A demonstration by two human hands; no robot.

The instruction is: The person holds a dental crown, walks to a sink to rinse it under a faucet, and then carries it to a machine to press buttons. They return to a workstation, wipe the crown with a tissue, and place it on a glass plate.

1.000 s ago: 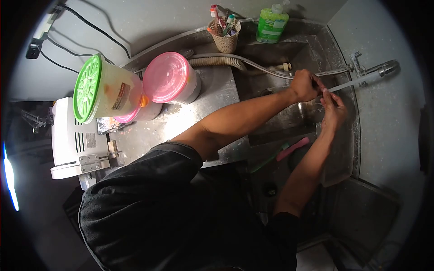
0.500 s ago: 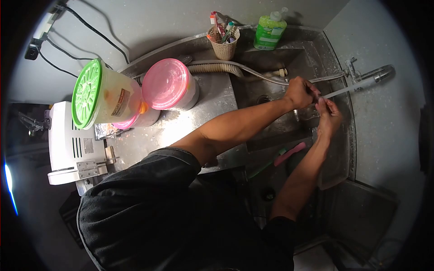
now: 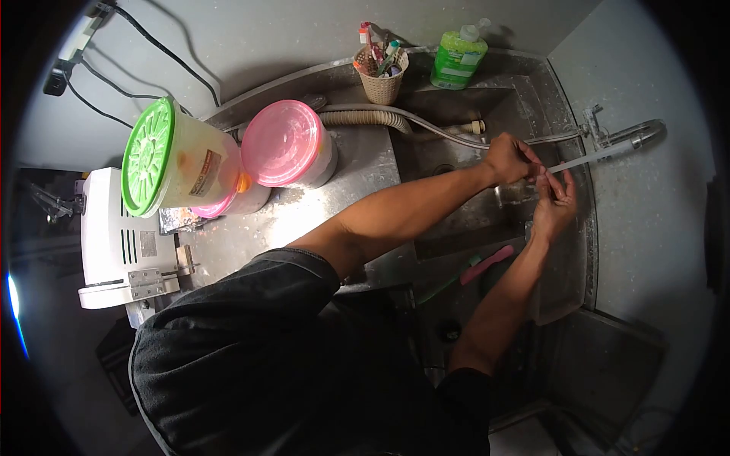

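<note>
Over the metal sink (image 3: 449,243), both hands meet in the stream of water (image 3: 574,163) from the faucet (image 3: 646,135). My left hand (image 3: 508,159) is closed, its fingertips pinched together towards my right hand. My right hand (image 3: 553,215) sits just below and to the right, its thumb and fingers drawn together against the left fingertips. Whatever lies between them is too small or hidden to make out. Water splashes below the fingers into the basin.
A woven cup (image 3: 382,85) with toothbrushes and a green liquid-soap bottle (image 3: 459,58) stand on the back ledge. A ribbed hose (image 3: 365,118) crosses the sink. Lidded tubs, one with a pink lid (image 3: 281,143) and one with a green lid (image 3: 147,157), stand left. A pink-handled item (image 3: 487,264) lies near my right forearm.
Both hands have shifted slightly right, towards the faucet, staying together in the water. The fingers of my right hand have moved a little against the left fingertips.
</note>
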